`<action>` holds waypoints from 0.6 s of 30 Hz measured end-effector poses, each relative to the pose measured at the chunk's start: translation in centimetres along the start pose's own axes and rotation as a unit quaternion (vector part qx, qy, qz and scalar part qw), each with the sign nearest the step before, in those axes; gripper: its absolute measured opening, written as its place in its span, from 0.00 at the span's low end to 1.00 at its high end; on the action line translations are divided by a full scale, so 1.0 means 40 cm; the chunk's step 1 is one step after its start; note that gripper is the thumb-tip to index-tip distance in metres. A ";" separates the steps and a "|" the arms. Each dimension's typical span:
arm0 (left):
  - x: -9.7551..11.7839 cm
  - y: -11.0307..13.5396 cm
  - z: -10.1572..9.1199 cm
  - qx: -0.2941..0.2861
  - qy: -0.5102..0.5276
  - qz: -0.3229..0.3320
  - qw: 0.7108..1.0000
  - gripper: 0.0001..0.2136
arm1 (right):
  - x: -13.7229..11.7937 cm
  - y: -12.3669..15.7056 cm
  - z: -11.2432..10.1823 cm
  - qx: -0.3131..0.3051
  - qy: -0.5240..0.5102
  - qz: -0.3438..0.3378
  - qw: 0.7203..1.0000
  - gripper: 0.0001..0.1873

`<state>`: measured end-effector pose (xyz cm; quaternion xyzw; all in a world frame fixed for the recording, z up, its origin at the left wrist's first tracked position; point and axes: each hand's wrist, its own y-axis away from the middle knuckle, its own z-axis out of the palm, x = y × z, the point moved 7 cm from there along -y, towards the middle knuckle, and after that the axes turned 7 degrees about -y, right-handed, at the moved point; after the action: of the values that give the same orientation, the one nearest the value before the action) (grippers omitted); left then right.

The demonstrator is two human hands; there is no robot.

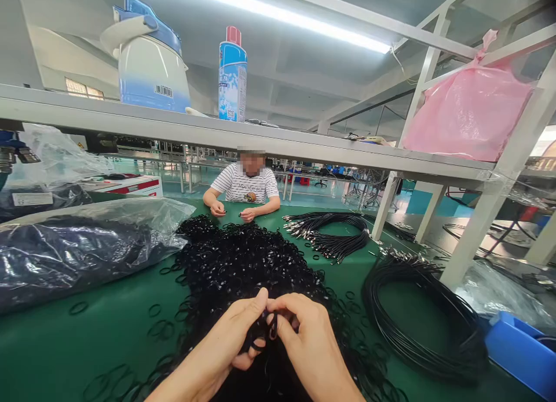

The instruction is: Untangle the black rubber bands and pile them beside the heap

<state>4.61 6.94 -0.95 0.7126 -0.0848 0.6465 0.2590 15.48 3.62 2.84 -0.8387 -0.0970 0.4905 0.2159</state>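
Observation:
A wide heap of thin black rubber rings (243, 257) covers the middle of the green tabletop (52, 355). Just above its near part, my two hands meet. My left hand (237, 332) is curled around several black rings, one of them looped by its lower fingers. With thumb and forefinger, my right hand (304, 326) pinches a black rubber ring (273, 325) beside the left thumb. The palms and some fingertips are hidden, so how many rings they hold cannot be told.
A clear plastic bag of black parts (87, 245) lies left. Coiled black cables (417, 326) and a blue bin (521, 350) are at right, another cable bundle (343, 231) farther back. A co-worker (247, 182) sits opposite, hands at the heap. A shelf (278, 141) spans overhead.

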 end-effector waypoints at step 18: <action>0.065 0.001 -0.019 0.068 -0.213 0.155 0.962 0.14 | 0.047 -0.017 -0.033 0.061 -0.093 0.061 0.992 0.14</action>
<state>4.30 7.82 1.61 0.8279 -0.2040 0.5160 0.0824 17.60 4.59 2.26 -0.7788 -0.0356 0.5838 0.2266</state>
